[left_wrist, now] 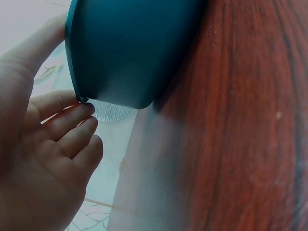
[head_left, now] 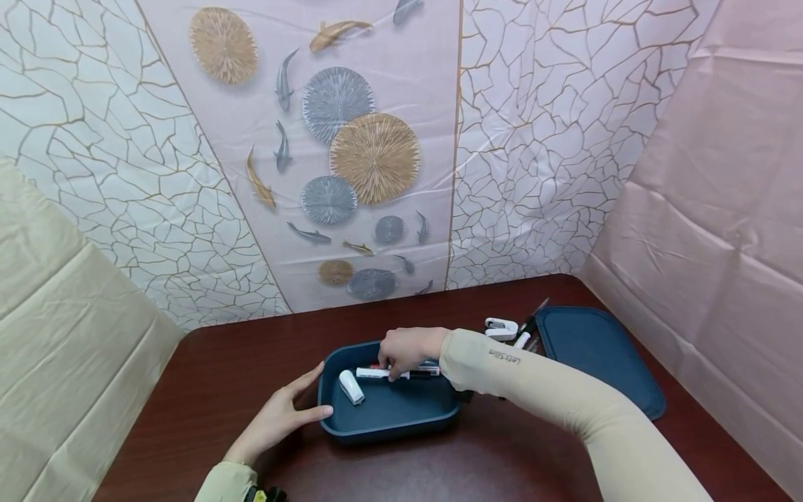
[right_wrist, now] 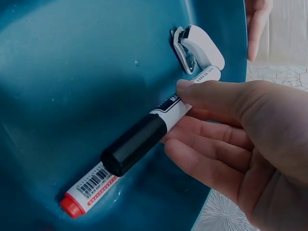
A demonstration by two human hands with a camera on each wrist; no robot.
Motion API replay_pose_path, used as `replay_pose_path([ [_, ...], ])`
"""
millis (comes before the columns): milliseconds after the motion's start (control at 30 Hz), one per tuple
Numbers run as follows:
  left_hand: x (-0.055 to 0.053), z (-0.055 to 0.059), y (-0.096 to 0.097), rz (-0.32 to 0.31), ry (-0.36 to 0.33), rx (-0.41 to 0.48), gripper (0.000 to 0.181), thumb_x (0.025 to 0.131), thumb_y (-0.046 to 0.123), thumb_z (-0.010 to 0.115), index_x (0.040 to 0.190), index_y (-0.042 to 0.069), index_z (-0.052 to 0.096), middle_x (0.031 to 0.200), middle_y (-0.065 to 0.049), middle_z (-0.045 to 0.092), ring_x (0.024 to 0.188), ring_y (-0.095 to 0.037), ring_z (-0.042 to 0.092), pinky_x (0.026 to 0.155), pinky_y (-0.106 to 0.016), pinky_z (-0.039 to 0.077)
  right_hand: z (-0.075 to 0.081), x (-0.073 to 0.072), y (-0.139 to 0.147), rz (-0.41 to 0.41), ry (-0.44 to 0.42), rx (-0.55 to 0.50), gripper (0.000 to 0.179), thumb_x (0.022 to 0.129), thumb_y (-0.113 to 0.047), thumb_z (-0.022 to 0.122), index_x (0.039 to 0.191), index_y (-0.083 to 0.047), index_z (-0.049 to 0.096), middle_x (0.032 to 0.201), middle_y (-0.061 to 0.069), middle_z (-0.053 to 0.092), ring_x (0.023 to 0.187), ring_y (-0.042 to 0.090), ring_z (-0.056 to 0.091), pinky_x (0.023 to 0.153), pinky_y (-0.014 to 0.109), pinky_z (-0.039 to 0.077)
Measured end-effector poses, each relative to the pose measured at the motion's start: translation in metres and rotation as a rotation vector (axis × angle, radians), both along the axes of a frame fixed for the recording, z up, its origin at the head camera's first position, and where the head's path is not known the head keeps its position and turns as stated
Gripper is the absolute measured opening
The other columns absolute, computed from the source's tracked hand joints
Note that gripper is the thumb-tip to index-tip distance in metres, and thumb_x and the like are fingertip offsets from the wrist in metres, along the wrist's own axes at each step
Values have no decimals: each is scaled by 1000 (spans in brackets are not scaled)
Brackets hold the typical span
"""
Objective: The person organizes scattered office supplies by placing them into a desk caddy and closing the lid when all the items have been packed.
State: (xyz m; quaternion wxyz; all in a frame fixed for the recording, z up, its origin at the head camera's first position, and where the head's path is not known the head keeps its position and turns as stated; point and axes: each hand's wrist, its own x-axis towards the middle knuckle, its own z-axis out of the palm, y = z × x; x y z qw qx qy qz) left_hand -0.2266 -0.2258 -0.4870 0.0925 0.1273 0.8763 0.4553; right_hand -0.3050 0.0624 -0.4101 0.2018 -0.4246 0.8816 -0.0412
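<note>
A deep blue plastic tray (head_left: 401,416) stands on the table. My left hand (head_left: 277,417) rests on its left end, thumb and fingers spread along the rim; the left wrist view shows the fingertips touching a corner. Over the tray's far side, my right hand (head_left: 406,350) pinches a white marker (right_wrist: 137,143) with a black cap between thumb and fingers. Below that marker, on the tray floor, lies a red-ended white marker (right_wrist: 91,188), partly hidden in the head view. Inside the tray's left end is a small white stapler (head_left: 351,388).
Right of the tray, partly behind my right sleeve, lie another white stapler (head_left: 500,329), a dark pen (head_left: 533,317) and a white marker (head_left: 522,340). A flat blue lid (head_left: 596,352) lies beside them near the table's right edge. Patterned cloth walls (head_left: 527,174) enclose the table.
</note>
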Motion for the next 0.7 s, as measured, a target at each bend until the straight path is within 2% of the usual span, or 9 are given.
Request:
replay_pose_path([
  [200, -2, 3, 2, 15, -36, 14, 84, 85, 40, 82, 156, 29, 40, 159, -7, 38, 147, -39, 30, 112, -66, 28, -2, -1, -1, 3, 5, -2, 12, 94, -21, 74, 104, -17, 78, 87, -12, 65, 69, 3, 59, 65, 19, 50],
  [333, -2, 3, 2, 14, -34, 12, 84, 84, 40, 82, 156, 29, 40, 159, -7, 38, 147, -39, 30, 112, -66, 28, -5, -2, -1, -4, 7, 8, 9, 94, -21, 75, 100, -17, 78, 86, -11, 64, 69, 5, 58, 64, 20, 49],
  [700, -1, 2, 1, 19, -51, 23, 84, 84, 41, 82, 156, 29, 40, 160, -6, 38, 147, -39, 30, 111, -67, 28, -13, -2, -5, 0, -20, 59, 10, 93, -23, 76, 101, -18, 78, 88, -12, 64, 72, 5, 59, 66, 21, 50],
])
